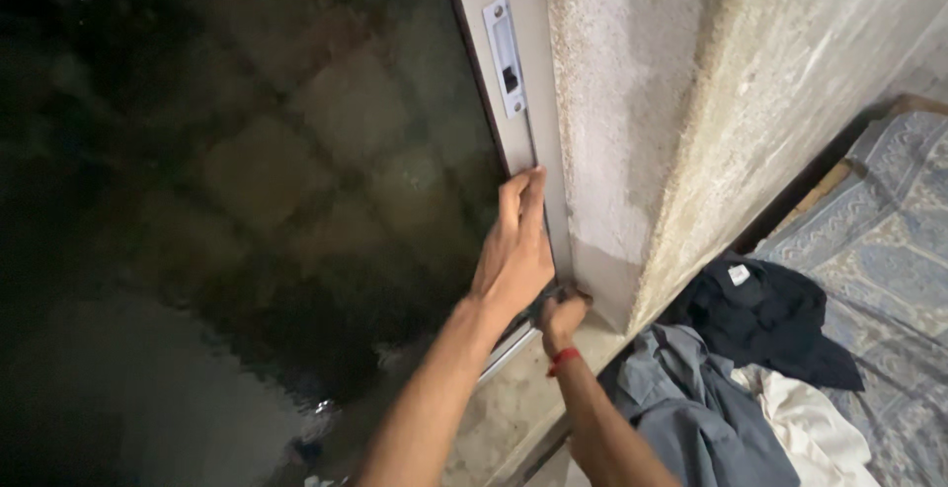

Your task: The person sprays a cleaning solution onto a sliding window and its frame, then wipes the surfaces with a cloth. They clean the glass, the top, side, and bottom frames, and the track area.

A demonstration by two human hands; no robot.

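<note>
Beside crumpled clothes (731, 388) on the floor, the right hand (561, 317), fingers curled, grips something small and unclear at the door frame (533, 151) foot, while the left hand (515, 250) lies flat, fingers extended, higher on it.

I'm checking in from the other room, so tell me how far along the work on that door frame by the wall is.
Done: the white strike plate sits on the pale door frame. In hand: the left hand lies flat against the frame's lower part, while the right hand, with a red wrist thread, is closed on something small and dark at the frame's foot; what it is cannot be told. Left: clothes lie heaped on the floor.
</note>
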